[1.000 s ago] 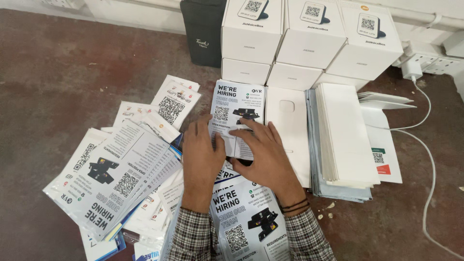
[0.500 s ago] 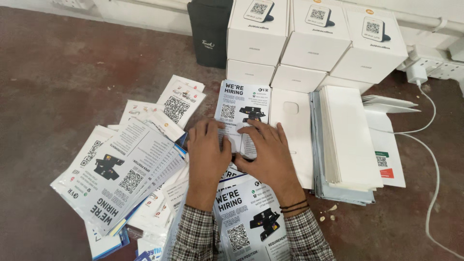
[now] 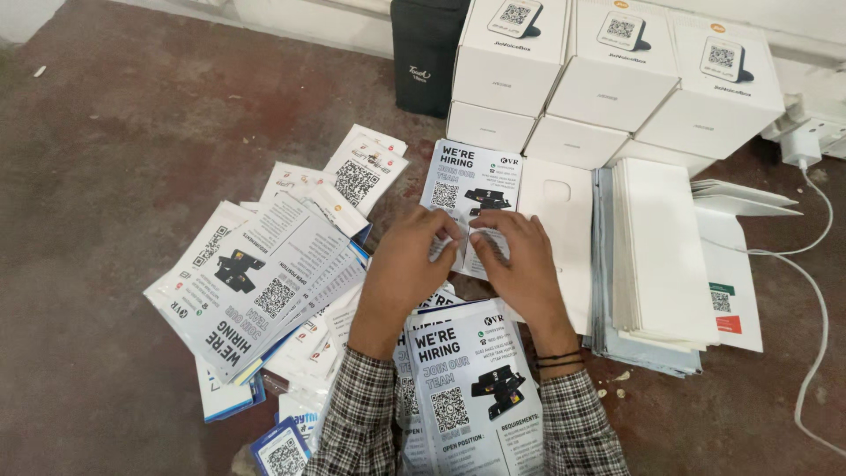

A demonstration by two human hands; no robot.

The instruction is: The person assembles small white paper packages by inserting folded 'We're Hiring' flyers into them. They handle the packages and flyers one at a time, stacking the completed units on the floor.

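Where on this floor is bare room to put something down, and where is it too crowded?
Bare floor lies at the far left, bordered by the fanned leaflet pile and the black case. A smaller patch sits at the near right, between the white sheet stack and the white cable. It is crowded around both hands, left hand and right hand, and by the white boxes.

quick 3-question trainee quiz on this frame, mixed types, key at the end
1. True or false: both hands touch the same flyer.
2. What stands behind that flyer? A) white boxes B) a red bucket C) a laptop
3. On which side of the person does the fanned heap of flyers lie?

Key:
1. True: the left hand and right hand pinch its lower edge.
2. A
3. Left; the neat white stack lies on the right.
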